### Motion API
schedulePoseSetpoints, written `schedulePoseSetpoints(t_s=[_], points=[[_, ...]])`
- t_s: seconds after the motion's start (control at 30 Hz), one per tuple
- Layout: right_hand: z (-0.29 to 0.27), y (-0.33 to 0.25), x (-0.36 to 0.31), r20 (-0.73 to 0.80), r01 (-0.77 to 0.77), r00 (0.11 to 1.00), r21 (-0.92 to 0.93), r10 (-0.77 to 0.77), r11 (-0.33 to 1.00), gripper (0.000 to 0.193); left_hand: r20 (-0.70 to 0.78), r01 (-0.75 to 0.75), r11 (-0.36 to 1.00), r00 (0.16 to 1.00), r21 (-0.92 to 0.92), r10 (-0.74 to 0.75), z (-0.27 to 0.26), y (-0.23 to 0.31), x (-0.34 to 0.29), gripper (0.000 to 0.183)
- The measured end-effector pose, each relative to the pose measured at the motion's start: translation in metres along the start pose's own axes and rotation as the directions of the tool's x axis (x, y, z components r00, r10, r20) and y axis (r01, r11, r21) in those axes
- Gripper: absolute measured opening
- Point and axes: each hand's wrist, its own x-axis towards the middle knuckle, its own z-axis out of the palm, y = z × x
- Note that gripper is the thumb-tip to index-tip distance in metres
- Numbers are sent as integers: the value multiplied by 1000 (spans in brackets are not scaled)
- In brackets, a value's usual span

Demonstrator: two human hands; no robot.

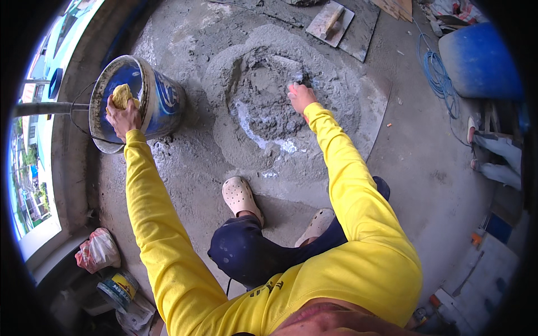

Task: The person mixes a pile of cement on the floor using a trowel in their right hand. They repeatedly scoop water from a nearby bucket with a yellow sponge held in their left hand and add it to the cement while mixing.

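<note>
My left hand (pixel 124 119) grips a yellow sponge (pixel 122 96) at the mouth of a blue and white bucket (pixel 171 103), whose rim is crusted with grey. The bucket is tilted, its mouth facing left. My right hand (pixel 302 97) is closed low over a ring-shaped heap of wet grey mortar (pixel 224 84). What its fingers hold, if anything, is hard to make out against the mortar. A pale powdery streak (pixel 246 124) runs along the inner left of the heap.
A hawk board with a handle (pixel 330 23) lies beyond the heap. To the right are a blue drum (pixel 479 59) and a coiled blue hose (pixel 438 73). A tied plastic bag (pixel 100 250) and a small tub (pixel 119 288) stand at lower left. Another person's legs (pixel 499 154) show at far right.
</note>
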Motion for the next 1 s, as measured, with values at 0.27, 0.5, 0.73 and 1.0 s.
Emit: schedulePoseSetpoints(t_s=[0.27, 0.5, 0.73, 1.0], points=[[-7, 61, -8, 202, -101, 964, -333, 175, 938, 50, -3, -37, 999, 999, -19, 37, 1, 9, 0, 64], [-43, 56, -123, 117, -22, 993, -110, 35, 994, 50, 25, -22, 1000, 999, -5, 22, -6, -1, 2, 64], [-29, 39, -127, 574, -717, 697, 577, 430, 392, 16, 4, -30, 999, 1000, -12, 30, -12, 7, -5, 63], [16, 12, -7, 478, -512, 857, 754, 193, 411, 17, -37, -47, 999, 998, -9, 47, -7, 15, -4, 63]])
